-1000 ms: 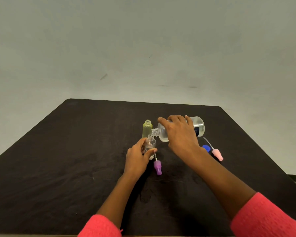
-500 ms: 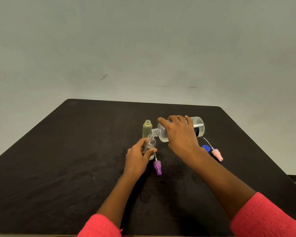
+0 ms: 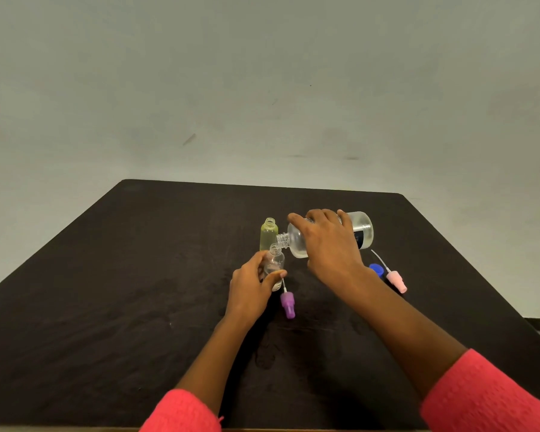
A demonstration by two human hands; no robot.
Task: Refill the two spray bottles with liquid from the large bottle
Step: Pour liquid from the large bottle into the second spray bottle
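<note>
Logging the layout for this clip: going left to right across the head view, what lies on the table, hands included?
left hand → purple spray top → right hand → blue cap → pink spray top. The yellow bottle, small clear bottle and large bottle overlap the hands, so are left out.

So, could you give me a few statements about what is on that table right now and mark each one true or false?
1. The right hand tips the large bottle, with its neck at the mouth of the small clear bottle. True.
2. The left hand lies flat on the table. False: it grips the small clear bottle.
3. The yellow-green bottle stands uncapped behind the clear one. True.
4. The purple spray cap is screwed onto a bottle. False: it lies loose on the table, near the left hand.
</note>
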